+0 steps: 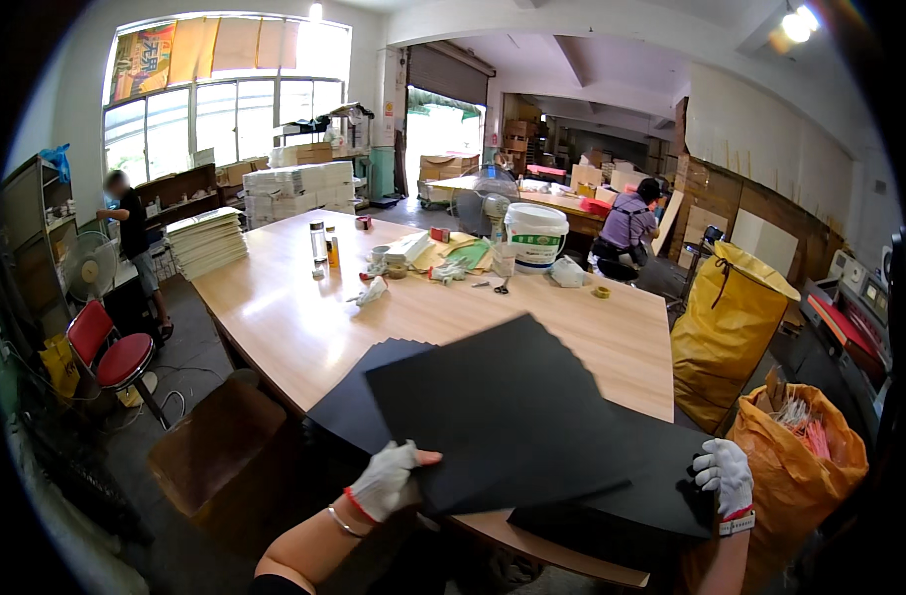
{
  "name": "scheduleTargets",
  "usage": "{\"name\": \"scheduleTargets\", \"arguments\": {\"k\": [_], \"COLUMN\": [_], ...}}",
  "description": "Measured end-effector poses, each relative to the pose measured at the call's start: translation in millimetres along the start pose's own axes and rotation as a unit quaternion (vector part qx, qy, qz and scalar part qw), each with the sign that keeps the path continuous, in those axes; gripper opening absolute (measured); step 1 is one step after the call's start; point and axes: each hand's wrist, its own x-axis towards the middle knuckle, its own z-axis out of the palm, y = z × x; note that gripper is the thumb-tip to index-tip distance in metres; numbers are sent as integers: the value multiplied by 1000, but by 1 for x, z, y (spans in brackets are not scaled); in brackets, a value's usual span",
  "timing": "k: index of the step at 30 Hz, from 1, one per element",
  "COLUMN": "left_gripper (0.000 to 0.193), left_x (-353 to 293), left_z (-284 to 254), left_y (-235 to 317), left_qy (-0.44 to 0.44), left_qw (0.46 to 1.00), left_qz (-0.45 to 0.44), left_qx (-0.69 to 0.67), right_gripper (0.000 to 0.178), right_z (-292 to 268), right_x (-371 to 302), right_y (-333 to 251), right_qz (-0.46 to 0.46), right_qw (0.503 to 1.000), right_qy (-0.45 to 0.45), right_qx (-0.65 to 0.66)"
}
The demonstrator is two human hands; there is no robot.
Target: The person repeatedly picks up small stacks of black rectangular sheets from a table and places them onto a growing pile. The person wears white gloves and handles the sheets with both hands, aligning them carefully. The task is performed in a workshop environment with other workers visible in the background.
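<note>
Gripped at its near left corner by my left hand, a black sheet is raised and tilted above the table. My thumb lies on top of it, and the fingers under it are hidden. Its stepped right edge suggests several sheets together. My right hand has its fingers curled at the right edge of another pile of black sheets; their tips are partly hidden. To the left, a third group of black sheets lies partly under the raised one. Both hands wear white gloves with bare thumb or fingertips showing on the left.
On the wooden table stand a white bucket, bottles, scissors and tape. Yellow and orange sacks flank its right side. A brown bin stands left. Two other people work farther back.
</note>
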Motion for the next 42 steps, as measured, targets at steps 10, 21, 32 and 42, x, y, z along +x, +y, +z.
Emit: {"name": "scheduleTargets", "arguments": {"k": [10,21,32,42], "left_gripper": [27,29,69,21], "left_x": [63,74,-39,93], "left_z": [-138,-168,-39,242], "left_y": [29,19,-19,-109], "left_qy": [73,97,48,-594], "left_qw": [985,990,827,397], "left_qz": [127,89,474,366], "left_qx": [-92,-46,299,596], "right_gripper": [31,31,32,22], "right_z": [19,30,14,44], "right_x": [4,0,-26,-137], "right_y": [-9,-14,4,15], "right_qz": [4,7,-120,-148], "right_qw": [997,994,979,893], "right_qy": [33,65,124,308], "right_qx": [-65,-84,110,-292]}}
